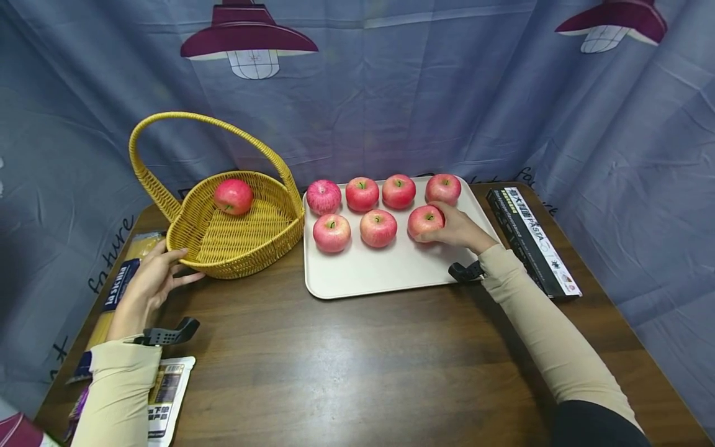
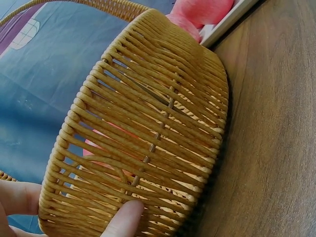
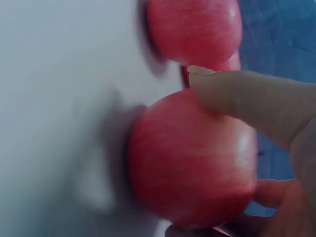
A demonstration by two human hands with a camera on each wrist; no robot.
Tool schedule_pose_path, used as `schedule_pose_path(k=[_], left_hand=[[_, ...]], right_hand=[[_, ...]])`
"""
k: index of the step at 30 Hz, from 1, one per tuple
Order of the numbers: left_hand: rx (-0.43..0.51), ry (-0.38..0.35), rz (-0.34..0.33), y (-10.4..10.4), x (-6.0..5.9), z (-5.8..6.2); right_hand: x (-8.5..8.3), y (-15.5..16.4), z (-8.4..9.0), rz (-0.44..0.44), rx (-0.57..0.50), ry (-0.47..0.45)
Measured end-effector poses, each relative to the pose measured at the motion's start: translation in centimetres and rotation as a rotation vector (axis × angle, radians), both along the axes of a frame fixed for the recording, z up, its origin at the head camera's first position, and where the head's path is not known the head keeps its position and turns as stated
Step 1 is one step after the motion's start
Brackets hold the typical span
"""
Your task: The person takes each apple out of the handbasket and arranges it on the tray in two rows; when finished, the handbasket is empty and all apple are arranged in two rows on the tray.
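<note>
A yellow wicker basket point(image 1: 246, 245) with a tall handle stands at the table's left, one red apple point(image 1: 233, 196) inside it. My left hand point(image 1: 159, 273) rests against the basket's near wall point(image 2: 148, 143), fingers straight, thumb point(image 2: 123, 219) on the weave. A cream tray point(image 1: 385, 273) in the middle carries several red apples in two rows. My right hand point(image 1: 455, 228) grips the right-most apple point(image 1: 424, 221) of the front row; in the right wrist view the fingers point(image 3: 247, 98) curl over this apple point(image 3: 192, 158), which still sits on the tray point(image 3: 59, 98).
A dark pasta box point(image 1: 532, 241) lies right of the tray near the table edge. A spaghetti packet point(image 1: 120, 282) and another printed packet point(image 1: 167, 391) lie at the left. Blue curtain hangs behind and beside the wooden table point(image 1: 357, 366).
</note>
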State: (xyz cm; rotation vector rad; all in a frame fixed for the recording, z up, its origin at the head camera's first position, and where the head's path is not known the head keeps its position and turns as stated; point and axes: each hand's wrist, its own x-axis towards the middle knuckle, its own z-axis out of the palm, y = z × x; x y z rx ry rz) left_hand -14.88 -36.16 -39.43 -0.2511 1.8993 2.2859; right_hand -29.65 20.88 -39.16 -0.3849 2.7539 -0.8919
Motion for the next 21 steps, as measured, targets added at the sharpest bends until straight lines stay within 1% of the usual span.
schedule_pose_path(k=[2,5,8,11,14,16,18,21], left_hand=[[0.007,0.002,-0.003,0.0,0.0,0.0],[0.018,-0.002,-0.013,0.0,-0.1,-0.2],[0.015,-0.005,-0.02,-0.1,-0.1,-0.2],[0.006,-0.001,-0.018,-0.2,-0.2,-0.1],[0.003,0.001,-0.009,-0.2,-0.3,0.0],[0.01,0.002,-0.003,-0.2,-0.3,0.0],[0.009,0.0,0.003,-0.2,-0.2,0.0],[0.003,-0.011,0.01,-0.1,-0.2,-0.1]], right_hand=[[0.1,0.0,0.4,0.024,-0.003,0.017],[0.7,-0.6,1.7,0.051,-0.001,0.093],[1.8,-2.3,3.8,0.069,0.0,0.178],[3.5,-5.2,6.1,0.132,0.01,0.239],[5.2,-8.8,7.7,0.252,0.007,0.271],[5.8,-11.9,8.3,0.371,-0.003,0.291],[6.0,-15.1,8.5,0.489,-0.011,0.304],[5.7,-20.2,8.6,0.619,0.0,0.307]])
